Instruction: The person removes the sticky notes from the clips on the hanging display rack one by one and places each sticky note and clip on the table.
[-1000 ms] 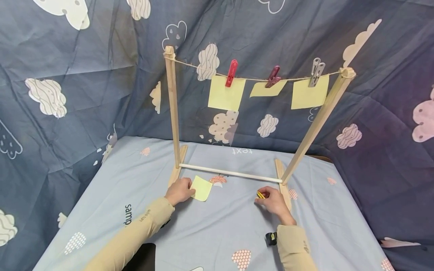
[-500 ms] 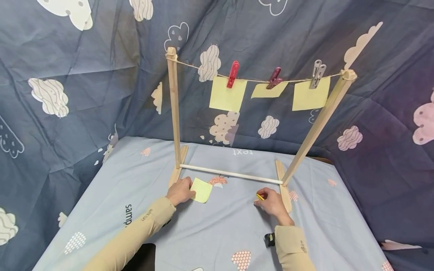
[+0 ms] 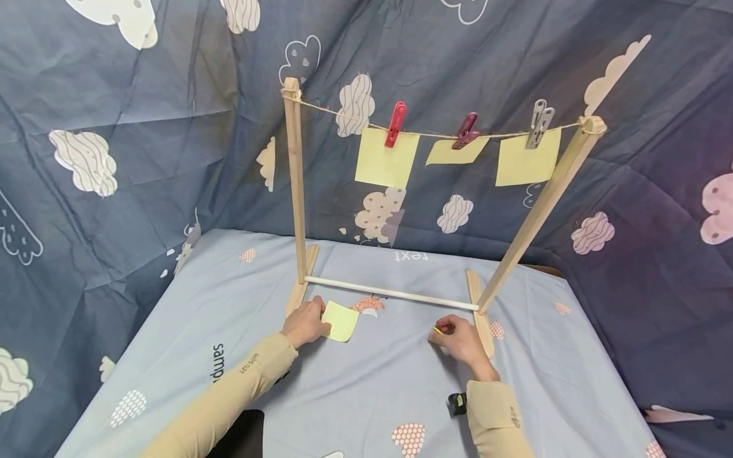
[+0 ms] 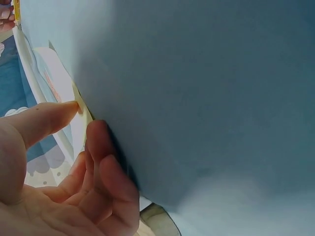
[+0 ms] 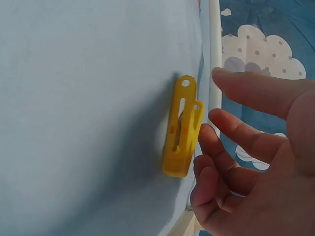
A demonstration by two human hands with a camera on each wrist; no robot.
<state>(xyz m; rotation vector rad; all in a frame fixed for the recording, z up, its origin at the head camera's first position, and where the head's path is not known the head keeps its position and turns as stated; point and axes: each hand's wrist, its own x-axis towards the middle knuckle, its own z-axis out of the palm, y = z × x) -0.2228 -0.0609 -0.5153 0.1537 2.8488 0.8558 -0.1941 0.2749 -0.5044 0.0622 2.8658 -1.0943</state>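
In the head view my left hand (image 3: 305, 322) pinches the left edge of a yellow sticky note (image 3: 342, 322) low over the sheet. The left wrist view shows thumb and forefinger at that note's edge (image 4: 81, 115). My right hand (image 3: 462, 341) is beside a yellow clothespin (image 5: 180, 130), near the frame's right foot. In the right wrist view the thumb and forefinger stand apart with nothing between them, and the bent fingers are right at the clothespin's side. Three more notes hang on a string, under a red clothespin (image 3: 396, 124), a maroon one (image 3: 466, 131) and a grey one (image 3: 539, 124).
A wooden frame stands ahead, with a left post (image 3: 295, 184), a right post (image 3: 538, 216) and a white crossbar (image 3: 395, 294) low between them. Its string (image 3: 326, 111) runs between the post tops. Dark cloud-print cloth (image 3: 229, 172) surrounds the light blue sheet (image 3: 355, 388).
The right fingers have shifted slightly about the yellow clothespin, which shows thinner between them. My left hand stays at the note. The view has shifted a little.
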